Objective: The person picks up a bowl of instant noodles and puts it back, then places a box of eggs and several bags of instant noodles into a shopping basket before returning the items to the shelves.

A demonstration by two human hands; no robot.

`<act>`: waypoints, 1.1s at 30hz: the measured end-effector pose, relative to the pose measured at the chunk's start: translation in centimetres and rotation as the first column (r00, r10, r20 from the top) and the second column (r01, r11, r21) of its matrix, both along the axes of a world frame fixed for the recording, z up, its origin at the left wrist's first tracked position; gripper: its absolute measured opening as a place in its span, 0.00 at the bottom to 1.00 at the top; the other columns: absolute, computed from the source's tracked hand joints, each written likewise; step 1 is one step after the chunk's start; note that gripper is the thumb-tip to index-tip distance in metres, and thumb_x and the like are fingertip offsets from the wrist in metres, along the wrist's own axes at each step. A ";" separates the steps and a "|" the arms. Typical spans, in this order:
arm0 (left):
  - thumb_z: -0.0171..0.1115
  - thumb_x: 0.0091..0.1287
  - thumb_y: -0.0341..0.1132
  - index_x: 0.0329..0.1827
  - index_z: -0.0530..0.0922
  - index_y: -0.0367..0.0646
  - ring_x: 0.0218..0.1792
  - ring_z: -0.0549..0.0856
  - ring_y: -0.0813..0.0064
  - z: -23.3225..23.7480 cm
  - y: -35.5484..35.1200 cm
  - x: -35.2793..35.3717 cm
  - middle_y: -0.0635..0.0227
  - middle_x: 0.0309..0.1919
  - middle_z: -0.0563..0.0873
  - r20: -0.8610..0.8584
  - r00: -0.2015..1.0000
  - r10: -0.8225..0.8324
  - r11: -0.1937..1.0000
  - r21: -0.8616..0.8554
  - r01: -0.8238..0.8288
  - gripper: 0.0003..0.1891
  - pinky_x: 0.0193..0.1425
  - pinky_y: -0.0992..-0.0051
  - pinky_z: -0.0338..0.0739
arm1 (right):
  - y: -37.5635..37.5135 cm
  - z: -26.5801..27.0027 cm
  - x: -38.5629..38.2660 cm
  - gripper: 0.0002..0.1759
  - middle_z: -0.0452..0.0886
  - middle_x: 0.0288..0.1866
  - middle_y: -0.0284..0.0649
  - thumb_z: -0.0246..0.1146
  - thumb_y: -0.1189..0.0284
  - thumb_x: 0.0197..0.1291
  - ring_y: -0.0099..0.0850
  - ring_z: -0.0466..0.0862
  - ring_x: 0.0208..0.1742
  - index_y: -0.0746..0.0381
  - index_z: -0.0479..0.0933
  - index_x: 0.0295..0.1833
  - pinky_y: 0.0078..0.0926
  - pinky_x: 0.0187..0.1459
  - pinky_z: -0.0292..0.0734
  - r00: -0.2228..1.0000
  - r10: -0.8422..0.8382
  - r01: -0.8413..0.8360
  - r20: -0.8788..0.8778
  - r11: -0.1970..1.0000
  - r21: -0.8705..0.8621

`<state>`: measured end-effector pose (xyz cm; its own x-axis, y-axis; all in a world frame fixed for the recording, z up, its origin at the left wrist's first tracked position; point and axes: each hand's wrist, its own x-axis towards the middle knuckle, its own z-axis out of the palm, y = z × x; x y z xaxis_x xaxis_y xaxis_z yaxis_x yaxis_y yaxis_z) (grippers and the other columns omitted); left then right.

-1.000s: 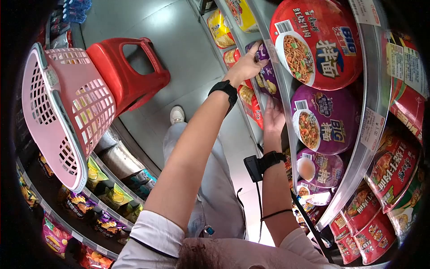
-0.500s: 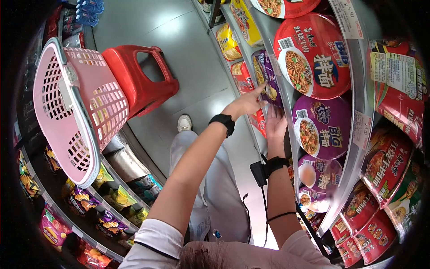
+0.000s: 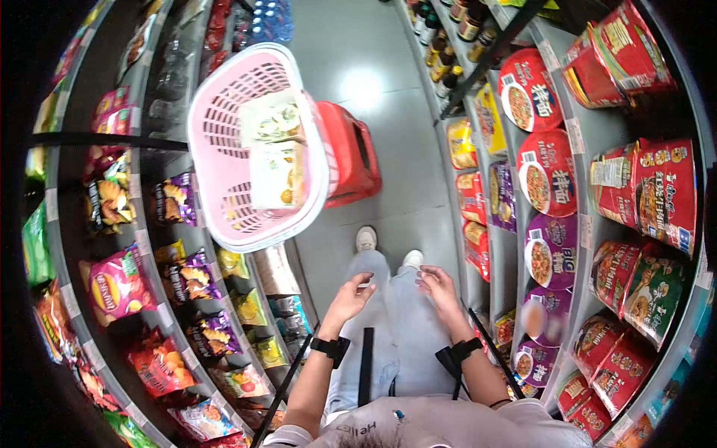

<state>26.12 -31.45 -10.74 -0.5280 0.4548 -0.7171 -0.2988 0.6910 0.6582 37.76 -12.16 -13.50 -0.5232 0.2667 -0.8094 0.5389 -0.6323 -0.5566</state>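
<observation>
My left hand (image 3: 353, 297) hovers in front of my legs, fingers loosely curved and apart, holding nothing. Across a gap from it, my right hand (image 3: 438, 287) is also bare, its fingers spread above my right leg. Both hands are away from the shelves. Nearest my right hand, red packs (image 3: 477, 249) of noodles stand on the low right shelf, with a purple pack (image 3: 503, 196) on the shelf just above. To the upper left of my left hand, a pink basket (image 3: 320, 187) with white and green packages (image 3: 278, 175) inside rests by a red stool (image 3: 357, 160).
Snack bags (image 3: 118, 285) fill the left shelves. On the right, noodle bowls (image 3: 551, 250) line one shelf, with red bagged noodles (image 3: 665, 190) on another. Dark bottles (image 3: 446, 71) stand farther ahead beside the grey aisle floor (image 3: 396, 142).
Both hands have drawn back from the purple pack on the right shelf to in front of my legs. My view has swung left, showing more of the left shelves and the basket's contents.
</observation>
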 end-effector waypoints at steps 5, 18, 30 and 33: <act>0.54 0.65 0.30 0.50 0.73 0.34 0.40 0.80 0.79 10.9 -5.5 -8.7 0.66 0.40 0.81 -0.280 0.912 0.298 0.954 0.123 -0.274 0.13 0.44 0.79 0.74 | -4.3 10.1 -13.7 0.14 0.79 0.43 0.36 0.58 0.72 0.60 0.24 0.79 0.42 0.65 0.72 0.50 0.21 0.45 0.74 0.853 0.303 -0.210 -0.426 0.945 0.252; 0.59 0.58 0.41 0.43 0.73 0.26 0.21 0.84 0.61 -6.3 -12.1 -33.8 0.51 0.28 0.82 0.043 0.963 -0.265 0.768 -0.595 0.238 0.22 0.25 0.67 0.78 | -15.8 7.3 -30.7 0.12 0.80 0.32 0.53 0.56 0.69 0.49 0.47 0.82 0.37 0.67 0.78 0.33 0.42 0.39 0.77 0.304 0.877 -0.756 0.372 -0.016 0.655; 0.58 0.49 0.32 0.25 0.78 0.31 0.13 0.75 0.73 -4.0 -10.5 -36.1 0.61 0.15 0.79 0.018 0.937 -0.349 0.794 -0.525 0.306 0.10 0.17 0.73 0.67 | -14.1 9.0 -28.7 0.15 0.78 0.33 0.56 0.58 0.71 0.52 0.49 0.80 0.37 0.70 0.75 0.42 0.39 0.39 0.75 0.647 0.729 -0.344 -0.223 0.540 0.768; 0.60 0.52 0.34 0.29 0.78 0.32 0.15 0.76 0.76 3.0 -10.6 -35.4 0.65 0.16 0.79 -0.044 0.954 -0.297 0.867 -0.431 0.250 0.10 0.19 0.75 0.68 | -13.2 10.1 -27.1 0.17 0.79 0.34 0.54 0.60 0.70 0.53 0.43 0.81 0.37 0.69 0.75 0.46 0.33 0.41 0.75 0.734 0.611 -0.284 -0.298 0.674 0.682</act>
<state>-9.27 -42.09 -7.79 -0.5091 0.2645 -0.8191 -0.0031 0.9511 0.3090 10.64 -25.40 -3.37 -0.9593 0.1967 -0.2025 0.2309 0.1342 -0.9637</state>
